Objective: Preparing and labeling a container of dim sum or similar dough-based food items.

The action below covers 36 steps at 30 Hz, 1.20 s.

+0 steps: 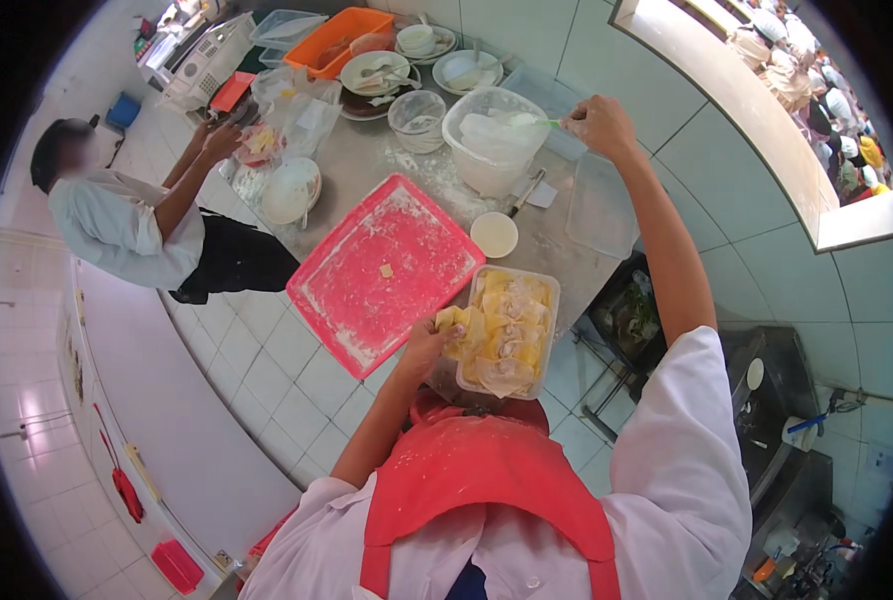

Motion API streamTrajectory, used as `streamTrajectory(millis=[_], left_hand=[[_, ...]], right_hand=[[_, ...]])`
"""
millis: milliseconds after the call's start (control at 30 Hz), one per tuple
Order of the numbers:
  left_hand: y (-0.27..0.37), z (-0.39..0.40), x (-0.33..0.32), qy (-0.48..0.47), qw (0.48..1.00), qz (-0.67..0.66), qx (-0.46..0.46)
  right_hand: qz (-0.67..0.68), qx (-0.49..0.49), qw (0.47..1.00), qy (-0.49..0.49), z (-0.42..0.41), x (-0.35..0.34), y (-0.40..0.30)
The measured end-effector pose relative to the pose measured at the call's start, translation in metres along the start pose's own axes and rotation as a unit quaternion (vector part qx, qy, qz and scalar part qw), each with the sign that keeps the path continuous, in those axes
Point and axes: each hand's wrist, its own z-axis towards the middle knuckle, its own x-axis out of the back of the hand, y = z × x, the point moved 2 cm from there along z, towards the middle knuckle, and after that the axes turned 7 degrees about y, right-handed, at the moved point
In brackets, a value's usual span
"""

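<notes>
My left hand (425,346) holds a yellow dough wrapper (461,330) at the left edge of a clear plastic container (555,300), where rows of folded yellow dumplings (512,337) lie. My right hand (600,126) is stretched out to the far right and grips the green handle of a utensil (548,122). Its other end reaches into a white plastic tub (484,169) with pale, whitish contents. A flour-dusted pink tray (349,277) with one small piece of dough (386,271) stands left of the container. Between tray and tub is a small cream-coloured bowl (494,235).
A metal-ended tool (529,192) and a clear lid (602,206) lie on the steel table (341,157). Stacked dishes (377,73), an orange bin (339,41) and bags stand at the back. A co-worker (139,210) works at the left end. A tiled wall borders the right.
</notes>
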Motion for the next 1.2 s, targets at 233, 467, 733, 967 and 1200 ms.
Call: streamTrajectory(millis=[233,467,733,967,1200], left_hand=[[-0.001,-0.009,0.011,-0.001,1.000,-0.026,0.012],[0.001,-0.001,0.003,0.014,0.999,-0.019,0.022],[0.012,0.020,-0.031,-0.053,0.996,0.064,-0.018],[0.047,0.024,-0.082,0.092,0.866,0.469,-0.149],[0.026,0.029,-0.053,0.118,0.788,0.526,-0.298]], right_hand=[[-0.034,0.009,0.999,-0.027,0.005,0.005,-0.006],[0.000,-0.002,1.000,-0.018,0.002,0.013,0.001],[0.129,-0.020,0.991,0.039,-0.030,0.047,0.037],[0.200,-0.050,0.978,0.031,-0.118,0.067,0.026],[0.263,-0.039,0.960,-0.083,-0.213,0.003,0.037]])
